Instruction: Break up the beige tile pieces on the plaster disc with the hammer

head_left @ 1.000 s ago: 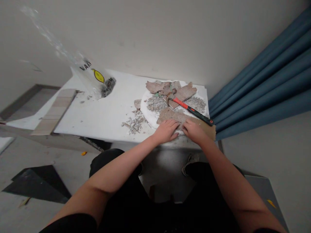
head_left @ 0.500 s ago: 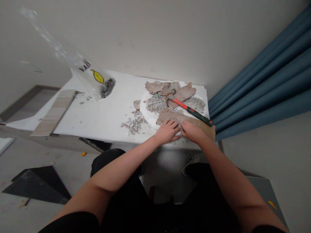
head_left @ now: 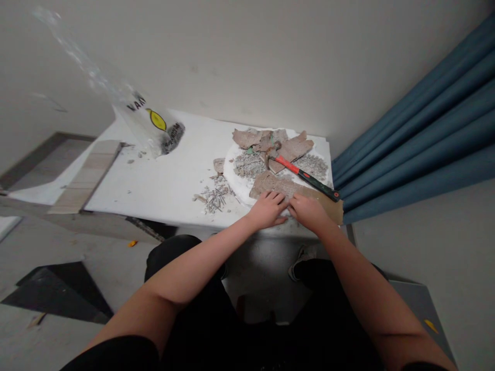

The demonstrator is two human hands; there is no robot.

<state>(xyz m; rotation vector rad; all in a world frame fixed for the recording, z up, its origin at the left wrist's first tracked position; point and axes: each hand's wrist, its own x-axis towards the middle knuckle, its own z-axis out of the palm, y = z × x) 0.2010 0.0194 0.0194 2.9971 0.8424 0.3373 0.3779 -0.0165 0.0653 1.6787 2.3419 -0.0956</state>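
Observation:
My left hand (head_left: 268, 210) lies with its fingers stretched out over the lower edge of a long brown cardboard strip (head_left: 330, 206), whose left end is rough and worn. Close beside it, my right hand (head_left: 307, 210) has its fingers curled and pressed together at the same strip; what they pinch is too small to make out. Just behind the hands a claw hammer (head_left: 303, 175) with a red and black handle rests across torn cardboard pieces (head_left: 297, 147). Grey crumbled bits (head_left: 247, 166) lie around it on a round white board (head_left: 230, 172).
Small grey scraps (head_left: 216, 198) are scattered left of the board on the white tabletop (head_left: 174, 180). A clear plastic bag (head_left: 145, 123) with a lemon print stands at the back left, near a cardboard flap (head_left: 88, 172). Blue curtain (head_left: 417, 129) hangs at the right.
My right hand's fingers have shifted slightly at the strip. My left hand, the hammer and the scraps look the same; the view has moved very little.

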